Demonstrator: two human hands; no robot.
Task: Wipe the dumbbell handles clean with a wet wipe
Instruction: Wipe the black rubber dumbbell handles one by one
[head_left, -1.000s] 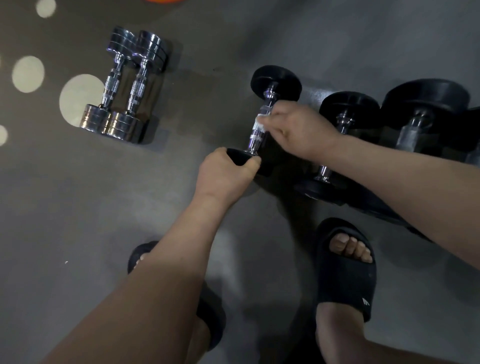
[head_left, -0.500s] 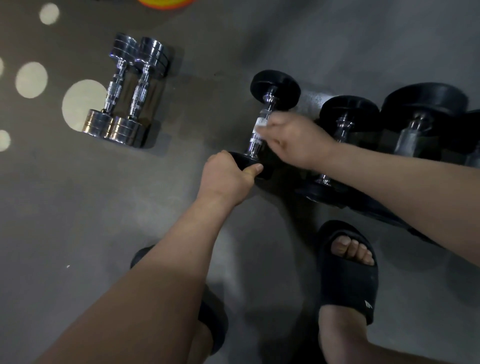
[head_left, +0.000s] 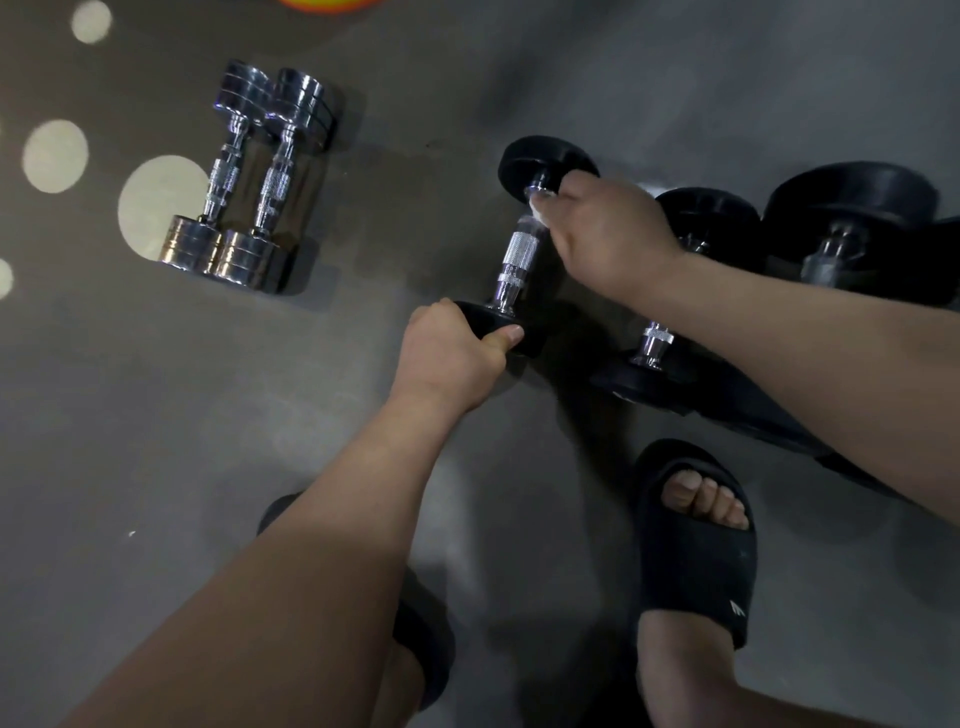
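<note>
The wet wipe (head_left: 537, 212) is mostly buried under the right hand (head_left: 605, 231); only a pale scrap shows by the fingertips. That forearm covers part of the neighbouring dumbbell (head_left: 655, 343), and an orange object (head_left: 332, 4) is cropped by the top edge, too little to identify. The right hand curls round the wipe at the far end of the handle (head_left: 519, 260) of the black dumbbell (head_left: 545, 161), which sits on the grey floor (head_left: 156, 415). The left hand (head_left: 452, 358) clasps its near head, thumb laid along the rim.
</note>
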